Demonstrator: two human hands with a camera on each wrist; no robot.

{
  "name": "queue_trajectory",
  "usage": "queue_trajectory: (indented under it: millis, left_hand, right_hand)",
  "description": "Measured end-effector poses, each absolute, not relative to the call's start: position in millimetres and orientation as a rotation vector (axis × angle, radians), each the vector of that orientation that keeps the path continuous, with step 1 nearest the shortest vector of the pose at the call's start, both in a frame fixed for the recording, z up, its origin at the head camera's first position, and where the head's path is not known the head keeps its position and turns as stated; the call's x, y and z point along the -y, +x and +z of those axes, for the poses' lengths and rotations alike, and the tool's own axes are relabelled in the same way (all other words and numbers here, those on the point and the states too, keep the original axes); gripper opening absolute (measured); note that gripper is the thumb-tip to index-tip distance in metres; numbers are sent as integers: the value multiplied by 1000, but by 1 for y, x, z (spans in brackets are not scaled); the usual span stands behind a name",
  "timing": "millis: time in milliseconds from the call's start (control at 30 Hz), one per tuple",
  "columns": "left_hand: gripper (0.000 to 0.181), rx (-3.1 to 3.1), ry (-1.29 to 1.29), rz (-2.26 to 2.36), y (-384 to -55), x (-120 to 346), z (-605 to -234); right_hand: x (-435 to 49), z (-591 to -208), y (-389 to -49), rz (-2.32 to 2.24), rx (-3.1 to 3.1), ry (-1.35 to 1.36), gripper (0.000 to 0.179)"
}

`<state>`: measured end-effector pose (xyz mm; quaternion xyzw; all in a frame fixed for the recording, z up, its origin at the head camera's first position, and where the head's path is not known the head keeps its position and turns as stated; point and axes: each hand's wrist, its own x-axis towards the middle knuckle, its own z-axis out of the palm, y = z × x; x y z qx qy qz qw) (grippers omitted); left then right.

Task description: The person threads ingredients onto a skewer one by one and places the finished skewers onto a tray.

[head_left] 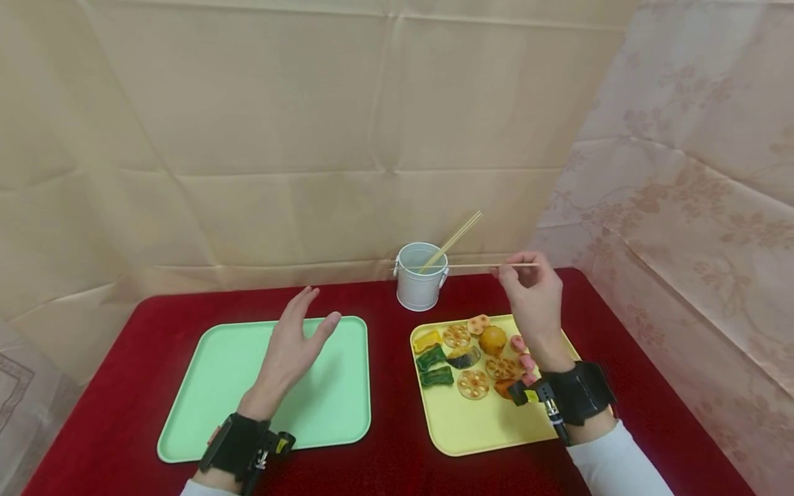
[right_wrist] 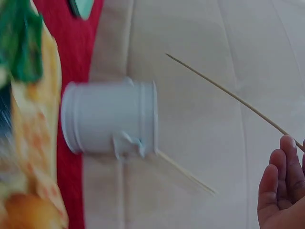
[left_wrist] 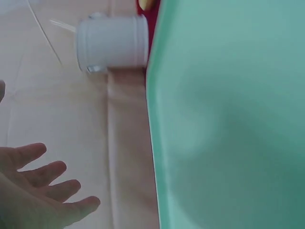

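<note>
My right hand pinches a thin wooden skewer near one end, and its pointed tip reaches left past the bucket. In the right wrist view the skewer slants away from the fingertips. Behind it stands a small white metal bucket with more skewers leaning out of it. Over the green tray my left hand hovers, fingers extended and thumb apart, holding nothing. A yellow tray below my right hand bears toy food pieces: lotus root slices, green peppers, a pumpkin slice.
Red cloth covers the table, showing between the two trays. A beige curtain hangs behind the table's back edge, and a floral cloth hangs along the right side. Pink pieces lie near the right wrist.
</note>
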<state>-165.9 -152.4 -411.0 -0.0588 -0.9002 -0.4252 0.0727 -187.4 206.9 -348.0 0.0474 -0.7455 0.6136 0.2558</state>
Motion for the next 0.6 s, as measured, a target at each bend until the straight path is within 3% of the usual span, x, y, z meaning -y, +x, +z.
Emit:
queue_trajectory:
  millis: [200,600]
  left_hand:
    - [62,2525,-145,-1643,-160,130,-407]
    - [47,1991,-78,-2443,-154,85,-406]
  right_hand:
    - [-188,-366,-169,1728,2118,147,17]
    - [-150,-389,-155,1970,2107,262,13]
